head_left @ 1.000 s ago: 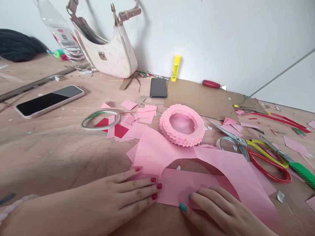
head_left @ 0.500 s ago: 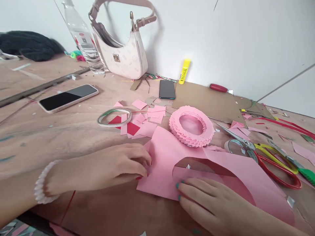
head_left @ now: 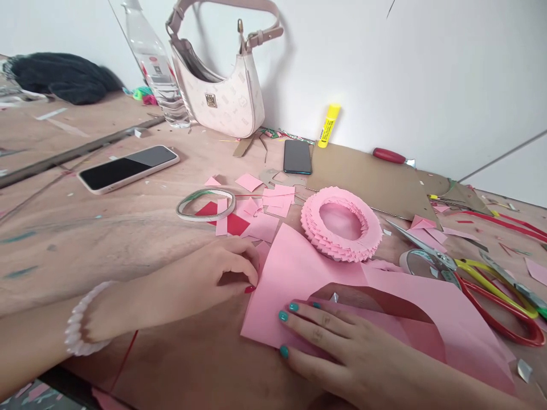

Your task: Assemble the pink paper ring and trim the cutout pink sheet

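Note:
A large pink paper sheet (head_left: pixel 273 285) with a rounded cut-out lies at the table's front. My left hand (head_left: pixel 213 276), with a beaded bracelet on its wrist, has its fingertips pinched at the sheet's left edge. My right hand (head_left: pixel 329 347) rests on the sheet left of the opening, fingers spread and palm down. Just behind the sheet sits a ring of folded pink paper (head_left: pixel 342 225). Small pink scraps (head_left: pixel 277 196) and a red piece (head_left: pixel 235 224) lie behind my left hand, beside a tape roll (head_left: pixel 205 205).
Scissors with red and yellow handles (head_left: pixel 491 302) lie at right. Farther back are a phone (head_left: pixel 130 168), a smaller dark phone (head_left: pixel 298 157), a glue stick (head_left: pixel 329 125), brown cardboard (head_left: pixel 371 182), a red-handled tool (head_left: pixel 390 155), a handbag (head_left: pixel 222 99) and a bottle (head_left: pixel 160 82).
My right hand has moved left across the sheet, with its fingers now farther onto the paper. My left fingertips have drawn closer together at the sheet's edge. The view has shifted slightly.

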Demonstrator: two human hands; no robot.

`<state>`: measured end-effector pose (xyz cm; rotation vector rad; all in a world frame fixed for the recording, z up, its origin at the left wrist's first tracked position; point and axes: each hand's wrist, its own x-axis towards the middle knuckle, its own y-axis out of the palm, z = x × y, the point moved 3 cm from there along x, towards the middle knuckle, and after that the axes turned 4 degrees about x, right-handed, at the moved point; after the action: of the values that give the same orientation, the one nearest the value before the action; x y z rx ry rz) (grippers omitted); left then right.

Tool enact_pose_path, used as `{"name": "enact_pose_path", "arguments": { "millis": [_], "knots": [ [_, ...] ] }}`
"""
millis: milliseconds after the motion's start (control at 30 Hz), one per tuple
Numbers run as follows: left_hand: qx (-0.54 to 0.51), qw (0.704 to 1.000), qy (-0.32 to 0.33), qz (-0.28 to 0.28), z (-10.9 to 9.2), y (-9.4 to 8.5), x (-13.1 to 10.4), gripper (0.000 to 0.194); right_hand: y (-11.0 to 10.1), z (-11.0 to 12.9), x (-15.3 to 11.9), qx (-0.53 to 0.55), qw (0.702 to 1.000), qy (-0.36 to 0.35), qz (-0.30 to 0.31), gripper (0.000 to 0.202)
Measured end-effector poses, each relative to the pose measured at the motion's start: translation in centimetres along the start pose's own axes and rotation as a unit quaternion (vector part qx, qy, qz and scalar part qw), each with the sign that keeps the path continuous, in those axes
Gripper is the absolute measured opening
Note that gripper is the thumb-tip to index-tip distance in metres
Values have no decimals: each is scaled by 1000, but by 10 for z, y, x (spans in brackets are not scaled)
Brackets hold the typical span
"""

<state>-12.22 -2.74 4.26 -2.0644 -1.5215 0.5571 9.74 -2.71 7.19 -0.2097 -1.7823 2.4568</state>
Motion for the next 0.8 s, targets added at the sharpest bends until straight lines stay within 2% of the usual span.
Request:
{"name": "enact_pose_path", "arguments": {
  "millis": [100,267,467,567,700,800],
  "knots": [
    [-5,999,13,39,-3,-3,1,23,-4,-1,3,27,999,-7,27,36],
    [-9,997,39,71,-11,-7,1,24,-13,-6,6,72,997,16,37,39],
    [12,996,32,87,-10,-7,1,25,8,-17,8,85,993,-64,49,42],
    [37,995,37,83,-12,-8,0,26,15,-19,8,56,994,-72,57,44],
    [106,992,50,45,-21,-6,-3,21,8,-9,6,-13,997,-78,13,40],
    [146,987,59,32,-22,0,-8,17,7,0,0,-71,996,-42,-33,40]
  ]
}}
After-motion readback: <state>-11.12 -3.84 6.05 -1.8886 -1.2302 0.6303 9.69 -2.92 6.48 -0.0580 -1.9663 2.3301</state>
